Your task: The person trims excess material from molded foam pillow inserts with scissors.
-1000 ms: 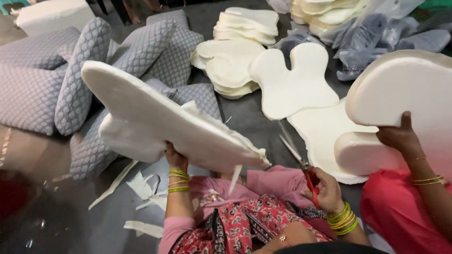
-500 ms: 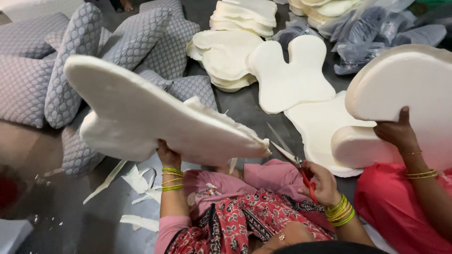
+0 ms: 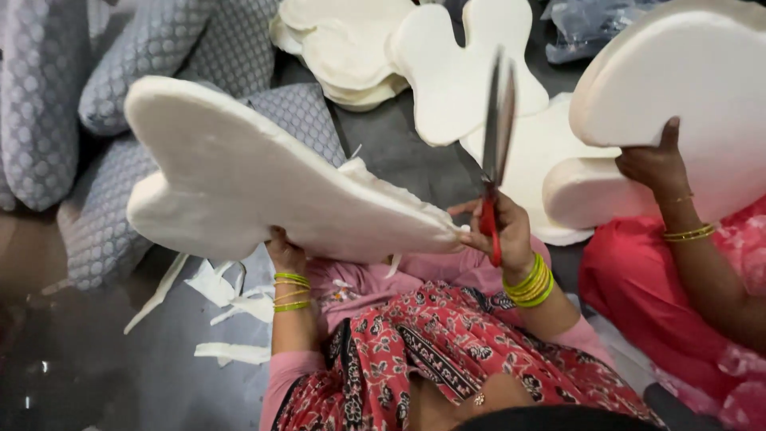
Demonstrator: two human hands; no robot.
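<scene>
Step in hand, judged from the layout: trimming the edge of a shaped white foam pad (image 3: 263,191).

Left hand (image 3: 285,251): gripping the foam pad from underneath at its near edge, fingers mostly hidden behind the foam, holding the pad raised and tilted above the lap, well clear of the floor.

Right hand (image 3: 504,231): fingers closed through the red handles of the scissors (image 3: 496,136), blades pointing up and away, nearly shut, just beside the pad's right tip but not biting into it.

Lying on the dark floor below the left hand: white foam offcuts (image 3: 227,299). Resting behind the pad: grey quilted covers (image 3: 144,56). Stacked farther back: cut foam shapes (image 3: 351,48).

Working at the right: a co-worker's hand (image 3: 654,164), pressing on a second thick foam block (image 3: 686,88).

Next move, as a judgement: calling for lowering the blades to the pad's rim, opening them, and steadying the foam with the left grip while feeding the edge between them.
</scene>
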